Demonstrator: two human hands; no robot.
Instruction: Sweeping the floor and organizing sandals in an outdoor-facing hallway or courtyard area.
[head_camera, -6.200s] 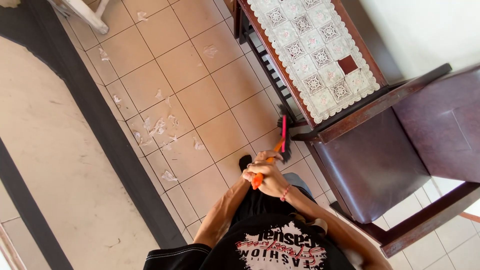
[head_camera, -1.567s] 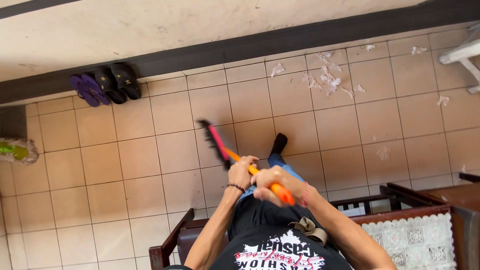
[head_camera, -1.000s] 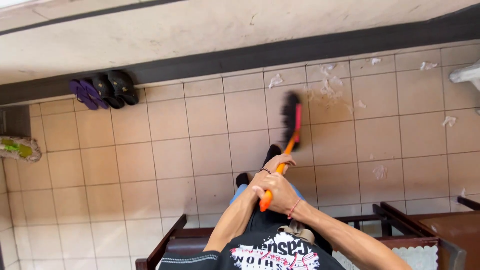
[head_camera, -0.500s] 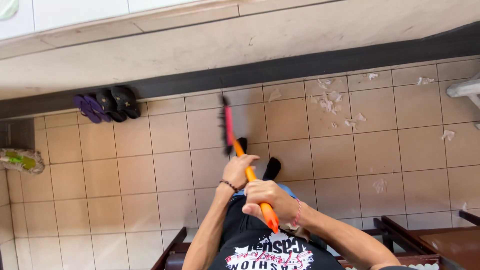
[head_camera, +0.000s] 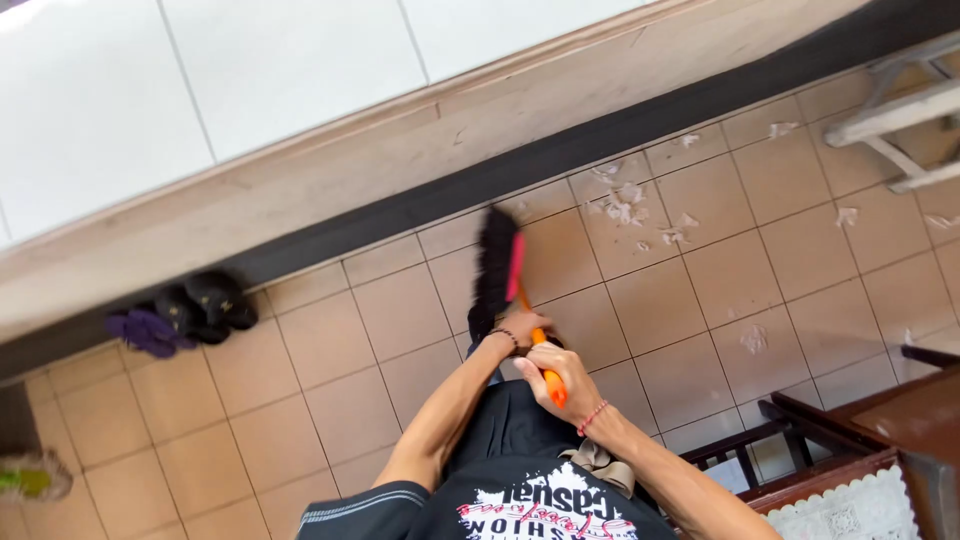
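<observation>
Swung rightward, our broom (head_camera: 498, 268) nears the scraps (head_camera: 628, 203) by the floor's dark edge, both hands' fingers (head_camera: 548, 362) wrapped tight around its handle.

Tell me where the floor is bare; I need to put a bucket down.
Bare tiles lie between the sandals and the broom head. Paper scraps crowd the tiles right of the broom, toward the white stool; chairs fill the lower right.

Beige tiled floor (head_camera: 400, 310) with scattered paper scraps (head_camera: 630, 205), dark sandals (head_camera: 185, 312), broom head (head_camera: 497, 265).
</observation>
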